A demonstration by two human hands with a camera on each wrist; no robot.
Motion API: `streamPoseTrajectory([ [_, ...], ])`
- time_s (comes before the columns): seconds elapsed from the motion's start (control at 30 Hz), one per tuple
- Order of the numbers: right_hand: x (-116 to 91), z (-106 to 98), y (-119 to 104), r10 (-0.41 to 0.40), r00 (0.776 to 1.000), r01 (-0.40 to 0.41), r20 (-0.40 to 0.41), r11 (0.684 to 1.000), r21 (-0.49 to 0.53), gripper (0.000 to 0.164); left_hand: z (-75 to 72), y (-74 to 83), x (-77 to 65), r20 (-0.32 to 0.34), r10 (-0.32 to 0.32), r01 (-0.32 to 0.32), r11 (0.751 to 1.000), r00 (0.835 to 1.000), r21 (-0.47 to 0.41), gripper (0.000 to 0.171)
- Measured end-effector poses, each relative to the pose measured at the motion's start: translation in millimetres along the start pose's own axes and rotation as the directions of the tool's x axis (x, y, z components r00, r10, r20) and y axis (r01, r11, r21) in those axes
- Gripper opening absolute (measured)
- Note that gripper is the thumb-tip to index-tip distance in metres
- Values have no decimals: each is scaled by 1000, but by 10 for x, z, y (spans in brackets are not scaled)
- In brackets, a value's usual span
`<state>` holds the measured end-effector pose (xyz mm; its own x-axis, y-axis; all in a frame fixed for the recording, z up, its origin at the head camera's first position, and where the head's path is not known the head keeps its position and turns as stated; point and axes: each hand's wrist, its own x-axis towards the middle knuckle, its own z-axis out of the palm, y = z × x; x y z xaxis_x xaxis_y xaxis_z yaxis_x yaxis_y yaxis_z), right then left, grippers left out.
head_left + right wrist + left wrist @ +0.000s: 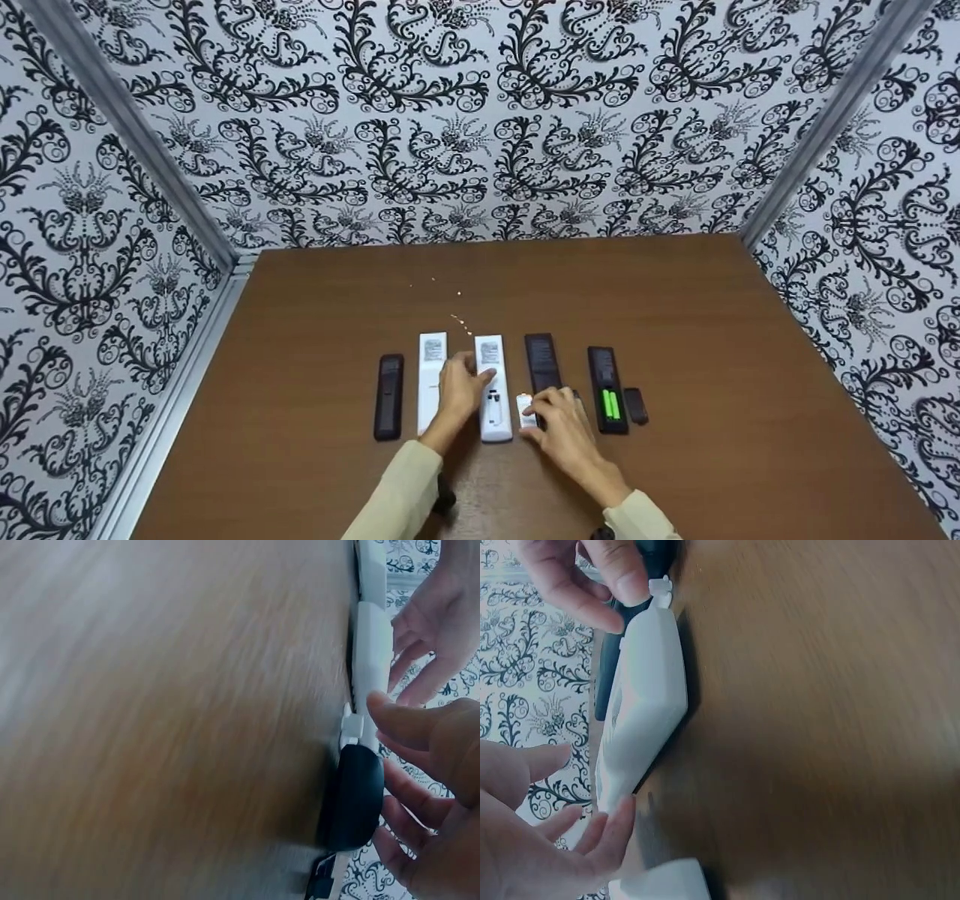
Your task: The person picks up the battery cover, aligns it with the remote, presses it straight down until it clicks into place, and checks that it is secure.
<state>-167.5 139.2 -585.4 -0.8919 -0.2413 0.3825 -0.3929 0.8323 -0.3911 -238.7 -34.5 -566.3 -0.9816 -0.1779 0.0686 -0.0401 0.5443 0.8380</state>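
In the head view a white remote control [491, 360] lies face down, its battery compartment uncovered. My left hand [459, 386] is at its left side, thumb over the back; in the left wrist view the fingers [615, 836] are spread beside the white remote [649, 690]. To its right lies a small white battery cover [524, 405]. My right hand [562, 431] is over this cover, thumb and forefinger loosely bent around it. In the right wrist view the thumb [405, 720] is just above the cover [351, 727]; whether it touches is unclear.
Another white remote [432, 352] and a black remote [388, 397] lie left. Right of the cover are a dark remote [541, 360] and an open black remote [602, 367] with green batteries [610, 405], its black cover [635, 405] beside it. Patterned walls [480, 150] border the brown table [315, 322].
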Motion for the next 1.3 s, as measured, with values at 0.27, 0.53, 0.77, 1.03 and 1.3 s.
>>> streamPoseTrajectory([
  [0.27,13,-28,2,-66,996,72,61,993,-90,26,69,82,-21,-19,-106,107,980,994,165,46],
  [0.53,14,-11,-9,-83,996,87,36,989,-120,15,94,142,20,34,-139,128,964,990,232,42],
  [0.77,-18,75,50,-251,961,234,-116,962,-138,12,100,123,60,71,-155,137,967,985,216,44],
  [1.03,-5,37,12,-211,971,198,-115,974,-112,10,61,31,108,122,-134,117,984,983,136,38],
  [1.3,28,-47,-68,-51,996,59,-77,993,99,5,21,-48,135,90,-206,208,978,974,-12,30],
])
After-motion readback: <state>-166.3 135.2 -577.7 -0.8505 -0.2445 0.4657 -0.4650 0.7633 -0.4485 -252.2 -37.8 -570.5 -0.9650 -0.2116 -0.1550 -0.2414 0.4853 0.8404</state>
